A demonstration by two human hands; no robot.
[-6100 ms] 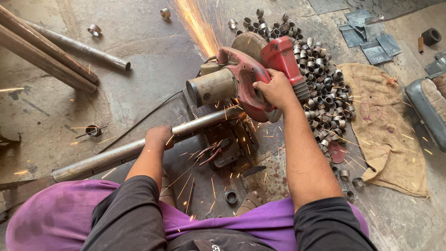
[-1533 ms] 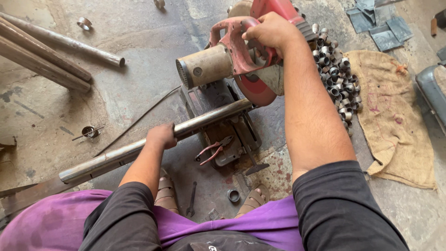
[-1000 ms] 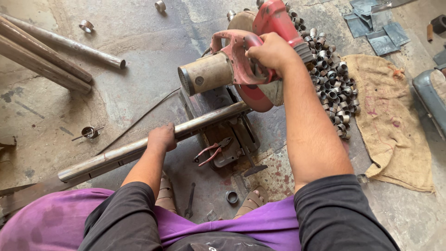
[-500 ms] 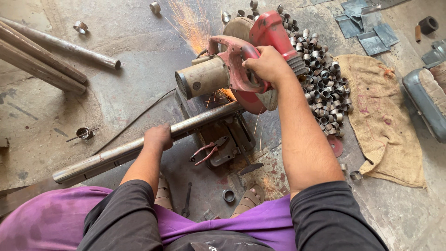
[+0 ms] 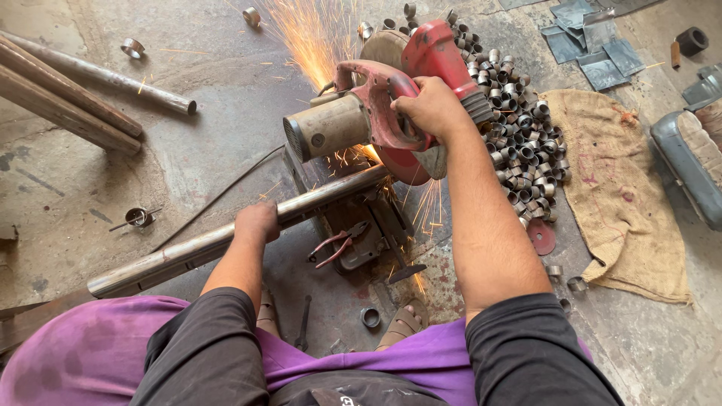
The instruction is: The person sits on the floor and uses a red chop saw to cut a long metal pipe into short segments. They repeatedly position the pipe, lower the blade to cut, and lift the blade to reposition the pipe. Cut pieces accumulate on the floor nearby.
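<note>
Sparks, thin half a second ago, now fan wide toward the upper middle as the saw head sits lower. Steel pipe point(image 5: 226, 239): centre frame, running lower left to the vise; left hand point(image 5: 256, 223) clamped over it. Red chop saw point(image 5: 383, 105): right hand point(image 5: 432, 105) closed on its handle. Best fed steadily, pipe pinned. Cut rings point(image 5: 519, 143) heaped right; burlap sack point(image 5: 624, 195) beyond.

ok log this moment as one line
left hand holds pipe | right hand on chop saw handle | sparks flying
</note>
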